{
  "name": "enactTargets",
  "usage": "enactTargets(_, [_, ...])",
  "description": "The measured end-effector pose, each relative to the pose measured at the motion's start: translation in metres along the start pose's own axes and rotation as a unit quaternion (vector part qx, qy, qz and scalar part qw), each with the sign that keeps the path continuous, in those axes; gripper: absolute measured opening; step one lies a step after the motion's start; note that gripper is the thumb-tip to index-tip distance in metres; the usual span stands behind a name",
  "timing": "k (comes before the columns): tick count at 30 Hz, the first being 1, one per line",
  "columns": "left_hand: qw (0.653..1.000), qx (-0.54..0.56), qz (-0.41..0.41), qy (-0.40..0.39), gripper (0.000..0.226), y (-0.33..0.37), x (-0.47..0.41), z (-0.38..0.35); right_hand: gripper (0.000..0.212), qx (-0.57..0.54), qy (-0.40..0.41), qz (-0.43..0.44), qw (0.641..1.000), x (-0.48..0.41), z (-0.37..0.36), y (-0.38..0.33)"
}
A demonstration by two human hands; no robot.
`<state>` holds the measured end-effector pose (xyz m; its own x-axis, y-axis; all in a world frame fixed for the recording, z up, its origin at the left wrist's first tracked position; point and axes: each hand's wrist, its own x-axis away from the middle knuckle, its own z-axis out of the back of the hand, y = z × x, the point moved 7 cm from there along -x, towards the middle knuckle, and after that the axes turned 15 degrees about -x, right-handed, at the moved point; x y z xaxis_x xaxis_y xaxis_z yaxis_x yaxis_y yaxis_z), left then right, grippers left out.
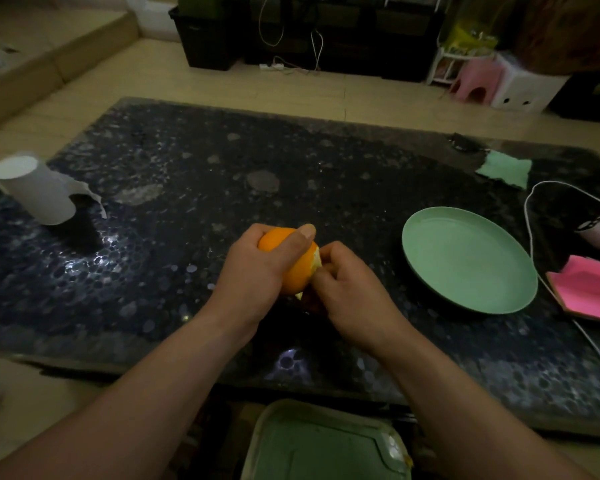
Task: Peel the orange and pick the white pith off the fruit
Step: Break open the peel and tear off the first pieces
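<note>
Left hand [257, 268] cups the orange [293, 268] above the surface [187, 168], right hand [347, 289] pinches the torn peel edge (firm, slick rind, likely tears; grip near the tear).

Left hand [257, 271] gripping orange [300, 268], right hand [350, 289] pinching peel [316, 260], green plate [468, 261] nearby

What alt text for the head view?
Two bare hands work an orange above a dark speckled table: the left hand grips the fruit, the right hand pinches its peel. An empty green plate sits to the right, a white paper roll at far left.
</note>
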<state>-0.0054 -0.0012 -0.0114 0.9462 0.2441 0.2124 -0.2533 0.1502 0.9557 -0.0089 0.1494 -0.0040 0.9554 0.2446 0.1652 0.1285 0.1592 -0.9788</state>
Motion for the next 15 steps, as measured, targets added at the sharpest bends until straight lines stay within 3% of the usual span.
enactTargets(8, [0.996, 0.057, 0.048, -0.053, 0.062, -0.004, -0.009, 0.000, 0.013, -0.039, -0.028, -0.002, 0.999, 0.002, 0.003, -0.006])
enactTargets(11, [0.999, 0.022, 0.028, -0.034, 0.068, 0.001, -0.007, 0.004, 0.015, 0.009, -0.029, -0.011, 0.999, 0.000, 0.004, -0.007])
enactTargets(15, [0.998, -0.060, -0.022, -0.013, 0.053, 0.010, 0.000, 0.005, 0.029, 0.106, -0.054, -0.022, 0.993, -0.003, 0.003, -0.002])
